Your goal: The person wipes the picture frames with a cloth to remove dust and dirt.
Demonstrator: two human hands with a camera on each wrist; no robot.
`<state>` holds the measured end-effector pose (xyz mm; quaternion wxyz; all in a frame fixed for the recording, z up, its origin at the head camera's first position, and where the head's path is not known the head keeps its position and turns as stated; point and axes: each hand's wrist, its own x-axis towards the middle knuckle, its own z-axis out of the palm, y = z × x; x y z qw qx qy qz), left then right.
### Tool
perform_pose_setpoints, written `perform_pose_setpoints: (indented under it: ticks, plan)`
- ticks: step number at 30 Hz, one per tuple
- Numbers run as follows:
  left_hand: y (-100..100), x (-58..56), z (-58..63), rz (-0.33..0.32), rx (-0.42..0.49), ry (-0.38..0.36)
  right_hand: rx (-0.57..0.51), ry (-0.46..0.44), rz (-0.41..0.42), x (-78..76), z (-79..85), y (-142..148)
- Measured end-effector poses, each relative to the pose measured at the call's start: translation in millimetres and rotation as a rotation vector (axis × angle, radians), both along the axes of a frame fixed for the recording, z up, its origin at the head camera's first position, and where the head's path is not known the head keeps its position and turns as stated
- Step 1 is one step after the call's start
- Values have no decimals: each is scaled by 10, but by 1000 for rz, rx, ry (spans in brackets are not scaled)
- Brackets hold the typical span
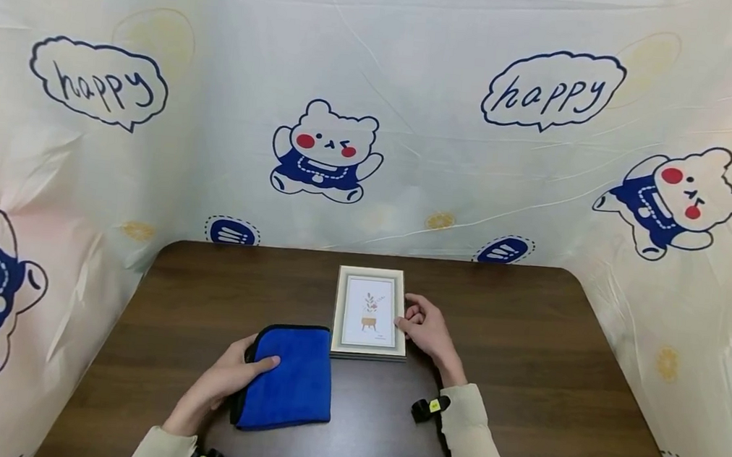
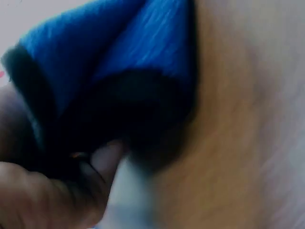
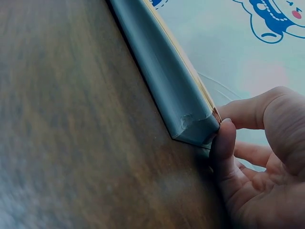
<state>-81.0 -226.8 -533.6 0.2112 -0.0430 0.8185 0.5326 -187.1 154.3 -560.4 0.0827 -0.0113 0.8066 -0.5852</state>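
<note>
A folded blue cloth (image 1: pixel 292 385) with black edging is held over the near half of the table, left of the middle. My left hand (image 1: pixel 236 371) grips its left side, thumb on top and the other fingers underneath. In the left wrist view the cloth (image 2: pixel 143 43) hangs in loose folds above the thumb. Just beyond the cloth lies a picture frame (image 1: pixel 340 306), face up, with a small plant print. My right hand (image 1: pixel 429 330) holds the frame's right edge. The right wrist view shows thumb and forefinger pinching near a corner of the greyish frame side (image 3: pixel 162 76).
The dark brown wooden table (image 1: pixel 524 358) has rounded far corners. A pale curtain (image 1: pixel 435 38) printed with cartoon bears and "happy" bubbles hangs behind and on both sides. Each wrist wears a black camera, one of them the right wrist camera (image 1: pixel 430 408).
</note>
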Motion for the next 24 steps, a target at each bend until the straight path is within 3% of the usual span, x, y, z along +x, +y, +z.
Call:
perform_pose_setpoints:
  ticks: [5,12,15,19,24]
  plan:
    - [-1,-53,76,-112,-306,151,2,5,4,-9,-4,5]
    - [67,-68,153,-86,-583,150,11,0,3,-9,-70,-2]
    - [97,-81,211,-87,-657,150,38,10,9,-13,-66,2]
    - [149,-126,340,-128,-724,205,159,27,65,-46,-14,43]
    - [224,-317,569,-166,-727,366,395,112,150,-56,230,111]
